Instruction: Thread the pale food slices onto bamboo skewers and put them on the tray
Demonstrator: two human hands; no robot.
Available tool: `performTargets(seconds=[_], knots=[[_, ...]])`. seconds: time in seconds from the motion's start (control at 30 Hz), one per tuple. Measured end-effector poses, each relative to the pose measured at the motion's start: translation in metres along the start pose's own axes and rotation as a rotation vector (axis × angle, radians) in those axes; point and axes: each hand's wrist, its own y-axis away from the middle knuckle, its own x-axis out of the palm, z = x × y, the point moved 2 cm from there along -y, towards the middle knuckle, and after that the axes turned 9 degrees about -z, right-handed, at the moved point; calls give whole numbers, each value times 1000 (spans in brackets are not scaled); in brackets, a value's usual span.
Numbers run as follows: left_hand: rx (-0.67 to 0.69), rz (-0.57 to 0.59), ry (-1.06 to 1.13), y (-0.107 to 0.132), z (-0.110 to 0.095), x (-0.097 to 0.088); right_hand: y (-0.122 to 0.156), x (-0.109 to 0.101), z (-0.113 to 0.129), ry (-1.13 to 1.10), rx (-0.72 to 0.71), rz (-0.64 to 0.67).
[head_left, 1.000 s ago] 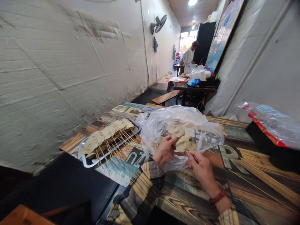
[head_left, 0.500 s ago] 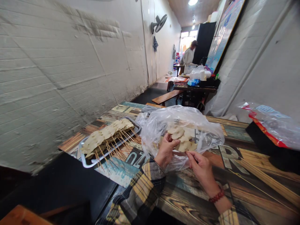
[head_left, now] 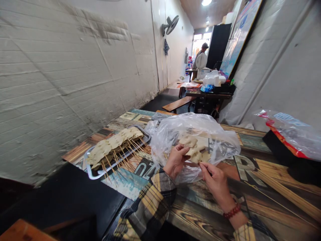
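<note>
Over a clear plastic bag [head_left: 170, 134] on the table, my left hand [head_left: 176, 160] pinches the edge of a pale, flat, wavy food piece [head_left: 194, 149]. My right hand [head_left: 215, 179], below and to the right, has its fingers closed on the end of a thin wooden skewer [head_left: 200, 162] at the lower edge of that food. Most of this skewer is hidden by the food and fingers. To the left, a metal tray [head_left: 96, 176] bears a stack of skewered food pieces [head_left: 114, 145] of the same look, their sticks jutting over the near rim.
Bare wooden skewers [head_left: 286, 190] lie in a bundle on the patterned table [head_left: 198, 214] at right. Beyond them is a black box [head_left: 278, 144] with plastic packaging. Behind stand a bench [head_left: 178, 103], a cluttered table [head_left: 208, 95] and a person [head_left: 200, 53]. A wall fan [head_left: 172, 25] hangs at left.
My left hand has shifted slightly down and left along the food piece, while my right hand stays almost still on the skewer. The distant person has changed posture.
</note>
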Motion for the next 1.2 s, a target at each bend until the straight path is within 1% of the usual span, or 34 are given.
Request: performTargets(seconds=[0.1, 0.23, 0.33, 0.57, 0.73, 0.93, 1.2], knots=[[-30, -4, 23, -1, 1, -2, 1, 2, -4, -17, 15, 83], [-12, 1, 16, -3, 2, -1, 1, 3, -5, -20, 24, 95], [11, 12, 9, -3, 0, 0, 0, 2, -4, -23, 21, 90], [-9, 49, 21, 1, -10, 2, 0, 0, -1, -11, -6, 77], [-11, 88, 30, -1, -8, 3, 2, -1, -1, 11, -61, 42], [12, 55, -19, -4, -1, 2, 3, -1, -2, 8, -94, 37], [74, 35, -23, -6, -2, 2, 4, -1, -1, 44, -121, 18]])
